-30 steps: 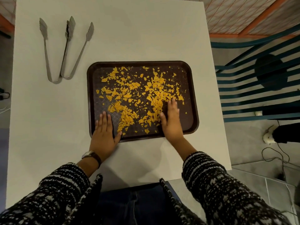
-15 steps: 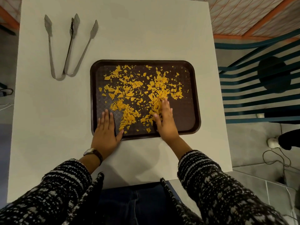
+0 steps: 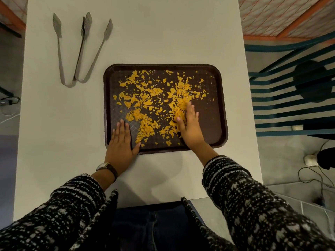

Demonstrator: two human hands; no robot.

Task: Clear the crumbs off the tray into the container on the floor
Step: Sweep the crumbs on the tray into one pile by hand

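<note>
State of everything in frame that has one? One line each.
Tray, flat on the table.
Crumbs, scattered across the tray.
Left hand, flat on the tray's near left corner.
Right hand, fingers straight among the crumbs.
Tongs, two pairs, open, untouched.
Container, not in view.

I am looking down at a dark brown tray (image 3: 212,124) showing a fine diamond-grid texture, and yellow-orange crumbs (image 3: 150,95) are lying across it. The counter (image 3: 163,33) is showing plain off-white. The tongs (image 3: 80,49) are gleaming dull silver-grey. I am wearing sleeves (image 3: 244,196) knitted in black with white flecks and stripes, a silvery watch (image 3: 103,166) on a dark strap, and dark blue trousers (image 3: 154,229). A chair (image 3: 290,98) is showing teal slats over the grey floor (image 3: 290,169).
</note>
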